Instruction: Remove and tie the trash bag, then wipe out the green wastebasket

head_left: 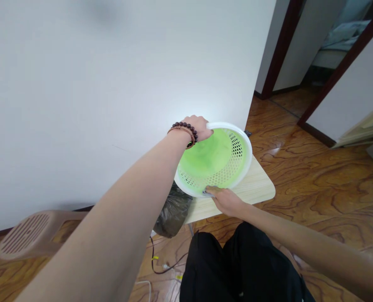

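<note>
Gripping is done: the L hand (199, 126) pinches the far rim of the green basket (219, 151), and the R hand (228, 201) pinches its near rim w/ a small grey item (209, 193) at the fingertips (too small to ID). Status (est.): handling is midway, release by both hands is outstanding, and the basket is over the tabletop (260, 184), contact unclear. Matl.: basket = smooth plastic, round, bowl-shaped, w/ solid green base, perf. sidewall and white rim; tabletop = pale wood-grain finish, rounded corner; adjacent black bag (173, 212) = thin, crinkled film.
</note>
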The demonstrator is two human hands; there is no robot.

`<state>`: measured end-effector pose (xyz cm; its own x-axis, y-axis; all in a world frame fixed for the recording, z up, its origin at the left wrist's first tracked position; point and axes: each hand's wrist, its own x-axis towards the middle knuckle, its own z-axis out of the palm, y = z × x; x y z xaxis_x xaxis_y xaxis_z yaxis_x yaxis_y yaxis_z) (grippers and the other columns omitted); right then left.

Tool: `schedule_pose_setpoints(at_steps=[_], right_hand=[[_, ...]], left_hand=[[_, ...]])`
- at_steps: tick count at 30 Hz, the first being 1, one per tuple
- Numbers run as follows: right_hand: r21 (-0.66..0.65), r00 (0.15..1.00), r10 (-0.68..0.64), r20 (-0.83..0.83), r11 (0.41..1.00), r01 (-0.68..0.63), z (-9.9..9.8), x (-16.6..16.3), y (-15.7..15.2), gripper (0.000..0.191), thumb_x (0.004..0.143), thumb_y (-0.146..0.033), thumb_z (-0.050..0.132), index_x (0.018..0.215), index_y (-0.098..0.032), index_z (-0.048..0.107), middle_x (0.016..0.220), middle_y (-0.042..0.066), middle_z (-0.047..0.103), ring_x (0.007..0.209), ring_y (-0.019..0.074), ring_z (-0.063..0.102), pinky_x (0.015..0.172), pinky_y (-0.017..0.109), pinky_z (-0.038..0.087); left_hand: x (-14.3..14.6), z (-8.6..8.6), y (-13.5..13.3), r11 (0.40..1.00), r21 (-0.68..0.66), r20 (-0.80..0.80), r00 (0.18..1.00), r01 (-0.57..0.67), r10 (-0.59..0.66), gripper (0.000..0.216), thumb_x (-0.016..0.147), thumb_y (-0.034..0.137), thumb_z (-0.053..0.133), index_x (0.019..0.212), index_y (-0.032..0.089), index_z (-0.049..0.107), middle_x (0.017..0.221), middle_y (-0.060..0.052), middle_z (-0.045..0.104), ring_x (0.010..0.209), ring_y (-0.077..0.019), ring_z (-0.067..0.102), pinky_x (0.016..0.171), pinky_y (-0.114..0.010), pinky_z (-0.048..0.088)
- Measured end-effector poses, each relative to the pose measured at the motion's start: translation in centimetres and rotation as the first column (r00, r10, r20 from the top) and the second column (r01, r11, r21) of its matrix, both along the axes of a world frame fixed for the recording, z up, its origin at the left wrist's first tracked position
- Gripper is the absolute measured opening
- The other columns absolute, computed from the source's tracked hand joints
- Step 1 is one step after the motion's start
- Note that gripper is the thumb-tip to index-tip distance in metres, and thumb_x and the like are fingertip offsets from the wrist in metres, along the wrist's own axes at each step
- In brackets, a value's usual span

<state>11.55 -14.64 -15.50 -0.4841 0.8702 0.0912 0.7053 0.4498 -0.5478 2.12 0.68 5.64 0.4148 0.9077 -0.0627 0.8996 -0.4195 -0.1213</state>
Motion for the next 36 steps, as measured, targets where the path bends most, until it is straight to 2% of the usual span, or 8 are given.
schedule_pose_setpoints(at_steps=[2,6,12,19,23,27,32,36], right_hand=[[-0.047,0.999,-0.006,0.042,0.999,0.008,0.6,1.3,0.6,0.043,0.084,-0.013,0.036,0.124,-0.017,0.051,0.116,0.01,0.062,0.104,0.0219,0.058,0.09,0.033,0.043],[-0.001,0.958,-0.245,0.146,0.969,0.248,1.0,2.3,5.0,0.038,0.088,-0.01,0.03,0.122,-0.011,0.046,0.098,0.014,0.066,0.085,0.0242,0.064,0.075,0.033,0.046],[-0.044,0.916,-0.325,0.234,0.938,0.344,-1.3,0.0,9.9,0.04,0.08,-0.002,0.038,0.117,-0.011,0.052,0.104,0.016,0.064,0.094,0.0229,0.06,0.08,0.032,0.045],[-0.001,0.966,-0.257,0.034,0.966,0.257,-2.9,-3.4,4.9,0.048,0.082,-0.006,0.034,0.127,-0.014,0.048,0.127,0.011,0.053,0.116,0.0208,0.049,0.097,0.034,0.041],[0.081,0.998,-0.058,-0.031,0.995,0.06,-2.1,-1.5,0.2,0.053,0.081,-0.003,0.033,0.132,-0.011,0.043,0.137,0.011,0.044,0.128,0.0177,0.037,0.109,0.035,0.027],[0.123,0.99,0.13,-0.047,0.985,-0.124,-0.9,1.3,-2.1,0.052,0.081,-0.004,0.032,0.132,-0.01,0.044,0.136,0.011,0.045,0.127,0.0165,0.038,0.108,0.033,0.03],[0.13,0.997,-0.038,-0.065,0.991,0.046,0.0,2.4,2.8,0.053,0.081,-0.002,0.031,0.13,-0.015,0.044,0.131,0.009,0.05,0.12,0.0167,0.046,0.101,0.032,0.038],[0.033,0.966,-0.255,0.044,0.967,0.254,-1.2,0.9,8.2,0.052,0.078,0.0,0.034,0.126,-0.013,0.047,0.124,0.012,0.055,0.113,0.0198,0.051,0.095,0.033,0.041]], left_hand=[[-0.1,-0.4,0.2,1.0,0.019,0.013,1.0,0.006,-0.006,0.045,0.072,0.05,0.044,0.105,0.027,0.065,0.1,-0.008,0.066,0.09,-0.0261,0.06,0.075,-0.035,0.045],[-0.3,-1.0,0.6,1.0,0.026,0.044,0.999,0.005,-0.006,0.042,0.072,0.04,0.045,0.106,0.027,0.065,0.098,-0.009,0.066,0.086,-0.026,0.06,0.072,-0.035,0.045],[-0.4,-1.1,0.6,0.999,0.044,0.047,0.999,-0.012,0.01,0.038,0.071,0.039,0.047,0.102,0.027,0.066,0.095,-0.008,0.066,0.085,-0.0248,0.06,0.071,-0.034,0.045],[0.0,-0.8,0.0,0.996,0.004,0.114,0.99,-0.085,0.084,0.04,0.07,0.039,0.05,0.104,0.026,0.066,0.099,-0.01,0.065,0.089,-0.0255,0.059,0.073,-0.036,0.045],[-0.2,-0.7,0.1,0.997,0.003,0.13,0.988,-0.079,0.078,0.042,0.069,0.04,0.05,0.106,0.027,0.066,0.097,-0.009,0.065,0.087,-0.0256,0.059,0.073,-0.036,0.045],[-0.5,-0.7,0.2,0.998,0.017,0.108,0.992,-0.062,0.06,0.039,0.069,0.039,0.05,0.102,0.026,0.067,0.09,-0.009,0.066,0.079,-0.0231,0.06,0.067,-0.033,0.045],[-0.5,-0.8,0.4,0.998,0.044,0.074,0.996,-0.052,0.049,0.038,0.07,0.039,0.049,0.102,0.027,0.067,0.088,-0.007,0.066,0.079,-0.0222,0.059,0.068,-0.031,0.044],[-0.5,-0.8,0.4,0.997,0.064,0.037,0.999,-0.042,0.039,0.038,0.07,0.038,0.048,0.101,0.028,0.067,0.088,-0.007,0.066,0.08,-0.0227,0.059,0.069,-0.031,0.044]])
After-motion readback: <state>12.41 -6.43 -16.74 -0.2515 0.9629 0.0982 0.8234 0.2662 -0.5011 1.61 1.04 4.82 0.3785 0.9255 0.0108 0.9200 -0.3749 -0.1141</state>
